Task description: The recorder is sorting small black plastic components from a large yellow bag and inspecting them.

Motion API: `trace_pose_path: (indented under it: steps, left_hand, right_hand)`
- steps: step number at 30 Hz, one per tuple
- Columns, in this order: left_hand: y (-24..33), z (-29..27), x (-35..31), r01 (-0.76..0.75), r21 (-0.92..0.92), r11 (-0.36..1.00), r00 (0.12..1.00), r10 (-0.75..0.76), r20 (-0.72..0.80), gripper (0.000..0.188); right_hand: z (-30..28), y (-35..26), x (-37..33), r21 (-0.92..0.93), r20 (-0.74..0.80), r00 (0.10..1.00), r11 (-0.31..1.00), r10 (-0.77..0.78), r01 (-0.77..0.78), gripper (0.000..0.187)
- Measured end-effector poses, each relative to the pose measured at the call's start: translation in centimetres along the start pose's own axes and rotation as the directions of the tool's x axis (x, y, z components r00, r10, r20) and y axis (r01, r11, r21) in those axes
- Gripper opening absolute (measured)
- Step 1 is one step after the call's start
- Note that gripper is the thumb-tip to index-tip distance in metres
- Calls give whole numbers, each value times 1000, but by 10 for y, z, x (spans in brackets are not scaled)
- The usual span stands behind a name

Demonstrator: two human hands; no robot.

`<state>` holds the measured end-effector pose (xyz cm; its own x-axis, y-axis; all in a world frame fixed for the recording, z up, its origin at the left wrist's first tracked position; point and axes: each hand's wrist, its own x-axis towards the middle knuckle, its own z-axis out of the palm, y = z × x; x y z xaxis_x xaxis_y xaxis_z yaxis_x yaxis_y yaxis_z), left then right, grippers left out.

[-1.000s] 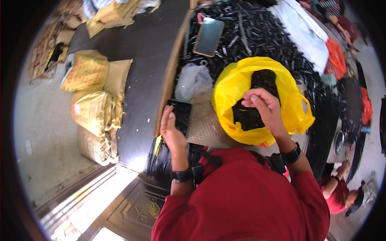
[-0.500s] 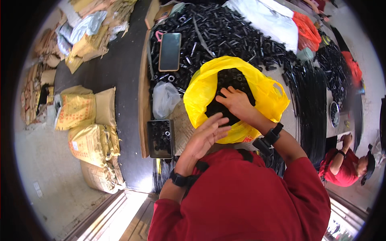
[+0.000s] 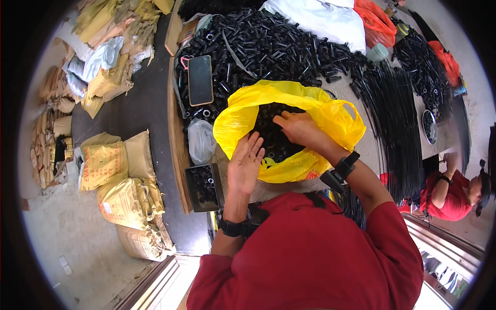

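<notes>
A yellow plastic bag stands with its mouth wide, holding many small black parts that look like rings or nuts. My right hand reaches into it over the right side; its fingers are bent together among the parts, and whatever they hold is hidden. My left hand is open at the bag's near left rim, palm turned toward the bag and fingers stretched. I cannot tell if it touches the plastic. Beside it stands a dark tray with small black rings and a shinier one.
Behind the bag spreads a heap of black bolts, with a phone on its left edge. A clear plastic bag lies near the table's wooden edge. Long black rods lie to the right. A co-worker sits beyond them.
My left hand has moved left and turned its palm toward the bag. My right hand has shifted slightly within the bag, its spread fingers now bent together. The bag's rim has changed shape.
</notes>
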<state>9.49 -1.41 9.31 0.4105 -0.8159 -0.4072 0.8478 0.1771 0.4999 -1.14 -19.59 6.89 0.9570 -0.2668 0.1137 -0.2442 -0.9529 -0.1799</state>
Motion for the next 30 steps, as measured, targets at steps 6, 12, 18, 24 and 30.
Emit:
trace_pose_path:
  steps: [6, 12, 18, 24, 30]
  left_hand:
    - [-30, 10, -7, 76, -74, 994, 996, -71, 63, 44]
    - [-49, 25, -6, 44, -237, 971, 993, -67, -92, 39]
    - [-74, 27, -13, -69, -322, 944, 965, -19, -262, 23]
    - [-86, 40, -38, -196, -376, 906, 958, 95, -270, 20]
    - [-91, 40, -54, -249, -385, 889, 950, 146, -276, 20]
  right_hand:
    - [-12, 6, 7, 671, 95, 967, 702, 238, -239, 30]
    - [-56, -4, -8, 866, 289, 943, 465, -165, -185, 39]
    - [0, 17, 4, 287, -60, 980, 937, -190, 199, 30]
    - [13, 6, 12, 133, -19, 925, 915, -381, 380, 23]
    - [11, 6, 15, 203, 120, 899, 897, -420, 392, 24]
